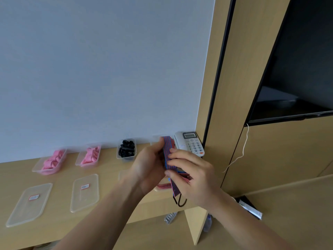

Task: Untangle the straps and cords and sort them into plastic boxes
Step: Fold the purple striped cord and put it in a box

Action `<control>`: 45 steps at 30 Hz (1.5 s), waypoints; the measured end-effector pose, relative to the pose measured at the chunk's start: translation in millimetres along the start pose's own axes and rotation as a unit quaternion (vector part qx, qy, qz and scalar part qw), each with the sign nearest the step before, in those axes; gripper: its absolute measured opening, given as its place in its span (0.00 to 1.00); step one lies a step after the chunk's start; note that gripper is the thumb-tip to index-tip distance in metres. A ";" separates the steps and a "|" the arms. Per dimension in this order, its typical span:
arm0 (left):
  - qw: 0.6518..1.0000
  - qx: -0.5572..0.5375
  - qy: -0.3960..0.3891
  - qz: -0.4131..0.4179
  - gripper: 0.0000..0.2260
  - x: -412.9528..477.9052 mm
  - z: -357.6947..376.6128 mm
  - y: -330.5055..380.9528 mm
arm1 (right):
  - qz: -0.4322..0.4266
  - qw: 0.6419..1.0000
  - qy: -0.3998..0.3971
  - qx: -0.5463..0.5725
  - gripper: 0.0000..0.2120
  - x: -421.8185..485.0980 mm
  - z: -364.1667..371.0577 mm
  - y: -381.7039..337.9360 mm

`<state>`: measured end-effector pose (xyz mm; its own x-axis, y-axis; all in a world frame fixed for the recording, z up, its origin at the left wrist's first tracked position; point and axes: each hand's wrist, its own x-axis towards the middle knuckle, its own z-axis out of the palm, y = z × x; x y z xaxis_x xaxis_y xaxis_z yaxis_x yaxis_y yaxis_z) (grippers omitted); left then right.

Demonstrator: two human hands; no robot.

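Both hands clamped on a folded red-and-blue striped strap (166, 150), left hand (149, 166) curled round it, right hand (194, 177) pinching its edge, held above the wooden desk (59, 224), just before a white telephone (191, 143), black loop (180, 202) dangling below, pink straps (52, 160) and black cords (127, 147) in clear boxes (118, 156) along the wall.

A plain pale grey-blue wall (100, 69) fills the left and meets a light wooden desk (59, 219) along its lower edge, in soft, even light. To the right stands a tall wood-veneer panel (252, 69) edged by a narrow black strip (218, 78). Beyond it a dark screen (302, 69) is set in matching panelling, with a thin white cable (243, 152) hanging below. A white telephone (191, 143) sits in the desk's far right corner.
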<state>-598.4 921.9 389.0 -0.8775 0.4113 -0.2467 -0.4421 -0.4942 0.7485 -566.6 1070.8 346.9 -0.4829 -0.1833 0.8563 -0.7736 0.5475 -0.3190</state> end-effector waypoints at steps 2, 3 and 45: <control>1.000 0.002 -0.011 0.006 0.26 -0.8 1.7 -1.2 | 0.032 0.999 0.011 0.027 0.07 5.5 -3.5 -0.5; 1.000 0.016 -0.005 0.015 0.24 -0.7 1.9 -2.8 | 0.052 0.998 0.018 0.037 0.07 9.3 -5.8 -0.3; 0.977 0.206 0.060 0.012 0.23 1.5 0.0 -21.6 | 0.299 0.933 -0.181 0.090 0.25 47.8 -24.2 22.5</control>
<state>-590.1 933.2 372.5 -0.9133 0.2987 -0.2769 -0.3296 -0.1426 0.9333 -597.1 1094.1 390.5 -0.9316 -0.1700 0.3213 -0.3625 0.5008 -0.7860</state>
